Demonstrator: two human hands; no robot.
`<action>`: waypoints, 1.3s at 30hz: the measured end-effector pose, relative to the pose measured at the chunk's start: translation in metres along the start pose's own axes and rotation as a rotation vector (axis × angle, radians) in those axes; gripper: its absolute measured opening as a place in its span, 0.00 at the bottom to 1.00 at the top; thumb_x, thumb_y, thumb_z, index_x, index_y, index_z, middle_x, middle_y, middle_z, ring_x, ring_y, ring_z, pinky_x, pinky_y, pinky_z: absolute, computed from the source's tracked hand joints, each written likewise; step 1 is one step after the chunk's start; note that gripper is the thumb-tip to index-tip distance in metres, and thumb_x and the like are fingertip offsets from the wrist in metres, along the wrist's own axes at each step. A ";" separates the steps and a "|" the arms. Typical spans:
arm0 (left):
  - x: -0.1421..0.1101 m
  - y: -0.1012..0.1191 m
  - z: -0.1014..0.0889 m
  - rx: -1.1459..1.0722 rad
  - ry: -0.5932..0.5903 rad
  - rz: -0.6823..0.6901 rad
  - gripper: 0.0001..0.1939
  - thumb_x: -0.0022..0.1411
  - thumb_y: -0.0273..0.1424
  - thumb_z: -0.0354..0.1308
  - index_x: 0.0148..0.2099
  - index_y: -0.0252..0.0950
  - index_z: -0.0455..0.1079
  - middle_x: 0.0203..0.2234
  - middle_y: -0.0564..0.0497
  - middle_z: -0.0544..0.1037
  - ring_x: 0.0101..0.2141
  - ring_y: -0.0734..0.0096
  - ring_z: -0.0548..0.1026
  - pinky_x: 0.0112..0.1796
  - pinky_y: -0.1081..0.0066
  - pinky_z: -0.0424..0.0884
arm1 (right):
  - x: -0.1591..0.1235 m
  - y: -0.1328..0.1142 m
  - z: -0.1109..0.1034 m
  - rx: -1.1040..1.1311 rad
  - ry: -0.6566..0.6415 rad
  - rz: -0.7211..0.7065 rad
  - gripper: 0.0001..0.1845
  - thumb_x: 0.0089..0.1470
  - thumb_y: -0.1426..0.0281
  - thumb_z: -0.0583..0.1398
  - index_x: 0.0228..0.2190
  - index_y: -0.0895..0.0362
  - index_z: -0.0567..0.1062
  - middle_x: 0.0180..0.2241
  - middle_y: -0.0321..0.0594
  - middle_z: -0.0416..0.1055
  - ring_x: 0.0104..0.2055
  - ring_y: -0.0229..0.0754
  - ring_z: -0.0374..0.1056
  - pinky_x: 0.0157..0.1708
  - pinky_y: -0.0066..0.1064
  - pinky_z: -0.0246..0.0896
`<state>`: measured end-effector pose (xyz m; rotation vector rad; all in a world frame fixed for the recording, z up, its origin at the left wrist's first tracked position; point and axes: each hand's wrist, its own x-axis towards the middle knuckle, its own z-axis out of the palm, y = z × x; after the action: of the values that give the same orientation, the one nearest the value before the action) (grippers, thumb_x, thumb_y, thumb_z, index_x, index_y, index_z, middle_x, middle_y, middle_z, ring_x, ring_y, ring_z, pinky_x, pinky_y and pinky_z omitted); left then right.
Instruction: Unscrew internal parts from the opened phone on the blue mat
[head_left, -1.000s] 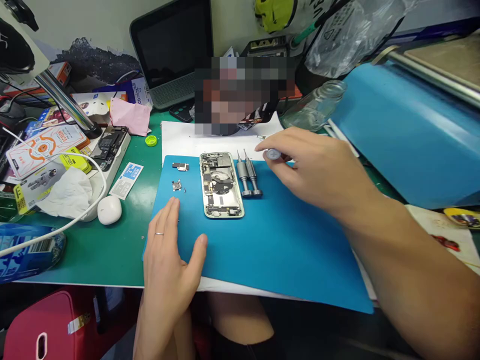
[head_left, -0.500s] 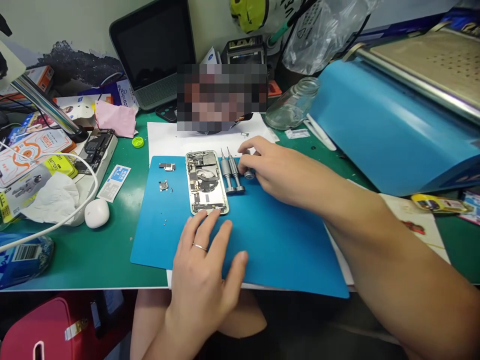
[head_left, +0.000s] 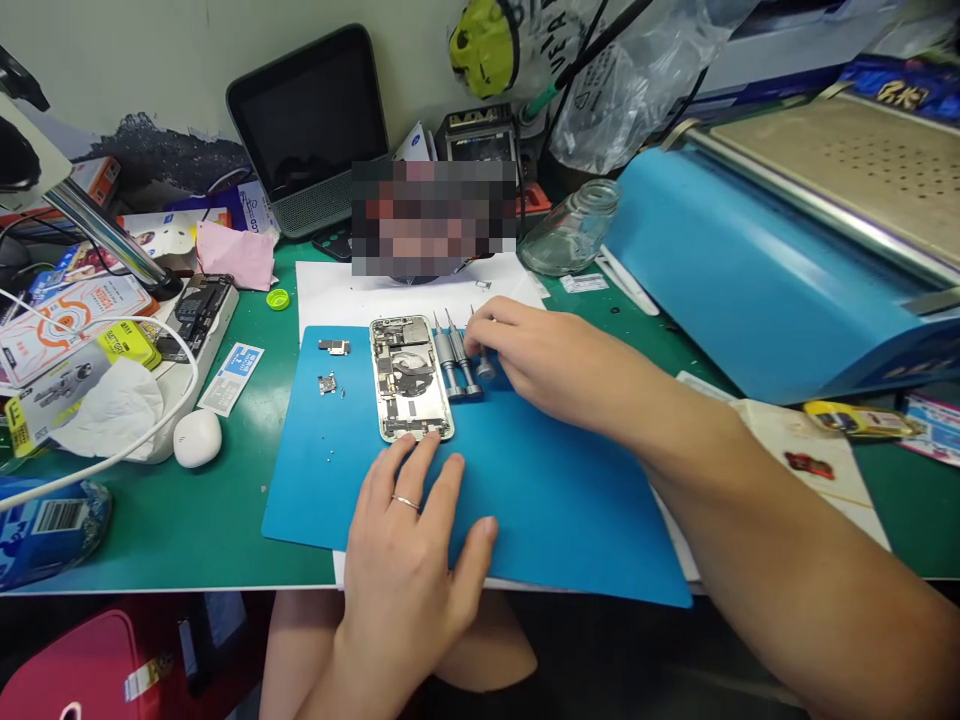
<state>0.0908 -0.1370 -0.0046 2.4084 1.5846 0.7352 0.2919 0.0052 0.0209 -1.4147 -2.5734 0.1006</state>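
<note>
The opened phone [head_left: 410,378] lay face down and backless on the blue mat [head_left: 540,500], its boards, cables and a dark round coil exposed inside a pale metal frame. Just right of the phone lay two grey screwdrivers [head_left: 453,358], side by side with tips pointing away from the person. The right hand [head_left: 536,355] rested right of the phone, fingers curled round a third screwdriver [head_left: 483,362], pinching it beside the pair. The left hand [head_left: 409,540] lay flat and spread on the mat below the phone, holding nothing, fingertips touching the phone's near edge.

Half a second before, the right hand held that driver a little farther right of the phone; a full second before, the left hand lay well left of it.

Left of the phone sat small loose parts [head_left: 330,366]. Below and right of the phone the mat stretched bare to its near edge.
</note>
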 end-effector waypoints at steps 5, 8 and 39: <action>0.001 -0.001 -0.001 -0.007 -0.009 -0.002 0.20 0.73 0.36 0.57 0.63 0.34 0.70 0.64 0.42 0.73 0.65 0.48 0.67 0.61 0.46 0.74 | 0.002 -0.002 0.000 0.001 0.017 -0.007 0.14 0.63 0.79 0.50 0.41 0.57 0.74 0.41 0.46 0.76 0.40 0.49 0.73 0.34 0.36 0.60; 0.001 0.001 -0.001 -0.006 -0.015 -0.005 0.20 0.73 0.37 0.56 0.62 0.34 0.70 0.64 0.42 0.73 0.64 0.48 0.68 0.60 0.47 0.74 | 0.002 -0.004 0.002 0.053 0.044 -0.023 0.13 0.69 0.69 0.51 0.48 0.57 0.74 0.46 0.48 0.76 0.44 0.51 0.74 0.36 0.37 0.63; -0.003 0.000 0.005 0.010 0.012 0.052 0.22 0.74 0.40 0.56 0.62 0.32 0.71 0.64 0.40 0.73 0.64 0.47 0.67 0.62 0.50 0.70 | 0.008 -0.001 0.015 0.145 0.007 0.142 0.28 0.55 0.65 0.60 0.58 0.56 0.76 0.41 0.48 0.76 0.37 0.54 0.73 0.34 0.40 0.62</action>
<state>0.0924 -0.1388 -0.0099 2.4647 1.5393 0.7541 0.2840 0.0121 0.0074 -1.5370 -2.4033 0.2959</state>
